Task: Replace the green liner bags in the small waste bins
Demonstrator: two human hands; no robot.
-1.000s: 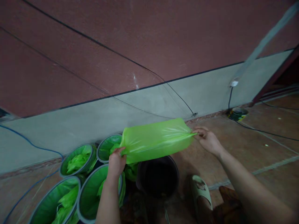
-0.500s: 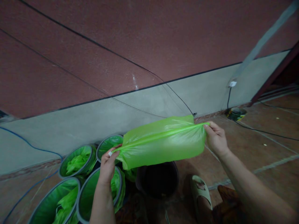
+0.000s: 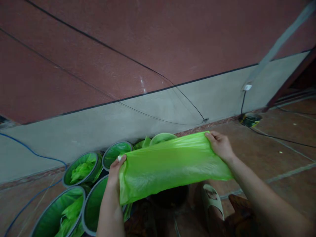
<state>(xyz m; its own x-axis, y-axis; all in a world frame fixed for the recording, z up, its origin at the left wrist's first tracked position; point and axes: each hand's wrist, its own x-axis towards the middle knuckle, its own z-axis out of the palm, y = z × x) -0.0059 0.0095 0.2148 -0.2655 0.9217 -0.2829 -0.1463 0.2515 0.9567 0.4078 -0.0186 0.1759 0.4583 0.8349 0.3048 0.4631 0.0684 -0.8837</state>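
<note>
**Green bag (image 3: pixel 170 168) hanging above dark bin (image 3: pixel 170 199)**

The left hand (image 3: pixel 116 171) is clamping one end of the bag's upper edge; the right hand (image 3: pixel 221 144) is clamping the other end. Right of the dark bin, a sandalled foot (image 3: pixel 213 200) is resting. Left of it, lined bins (image 3: pixel 95 204) are holding crumpled green plastic (image 3: pixel 82 171). Behind it, a wall (image 3: pixel 138 115) is standing.

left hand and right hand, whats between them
In the head view, a green plastic bag spans the gap, its upper edge held by the left hand and right hand.
</note>
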